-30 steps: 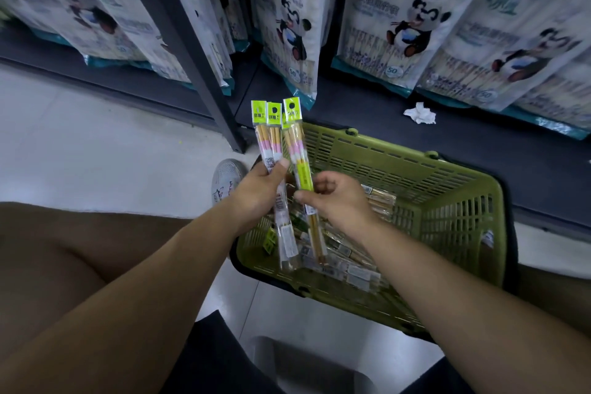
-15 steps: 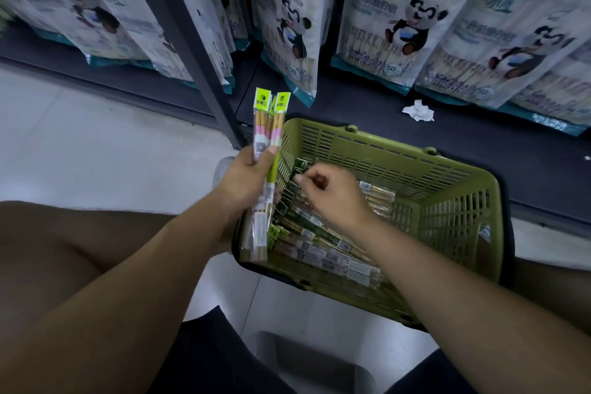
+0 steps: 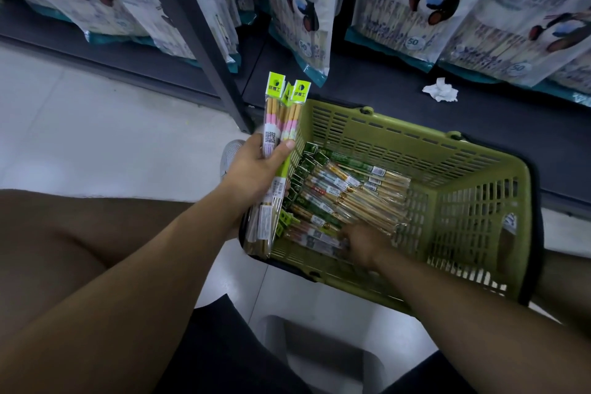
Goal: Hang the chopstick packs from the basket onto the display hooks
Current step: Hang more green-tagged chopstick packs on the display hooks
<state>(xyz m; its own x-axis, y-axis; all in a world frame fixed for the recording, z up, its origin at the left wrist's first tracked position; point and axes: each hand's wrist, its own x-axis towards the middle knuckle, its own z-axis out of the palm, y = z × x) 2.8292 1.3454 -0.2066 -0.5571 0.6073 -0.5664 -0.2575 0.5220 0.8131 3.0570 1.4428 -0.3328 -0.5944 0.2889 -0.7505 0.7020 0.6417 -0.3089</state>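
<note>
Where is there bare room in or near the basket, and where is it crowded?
Free: right part of the basket, between the loose packs and its right wall; also the shelf between basket and tissue. Crowded: the left part, where packs pile under the right hand.

The basket [image 3: 399, 144] is olive green, its walls a grid of slots. The raised chopstick packs [image 3: 274, 118] carry lime-green header cards over tan sticks banded pink and white. The packs in the basket [image 3: 348, 193] show dark green headers and pale tan sticks. The hanging bags [image 3: 307, 9] are white with black-and-white pandas and teal bottom edges. The shelf [image 3: 479, 131] is dark grey, the tissue [image 3: 440, 91] white.
</note>
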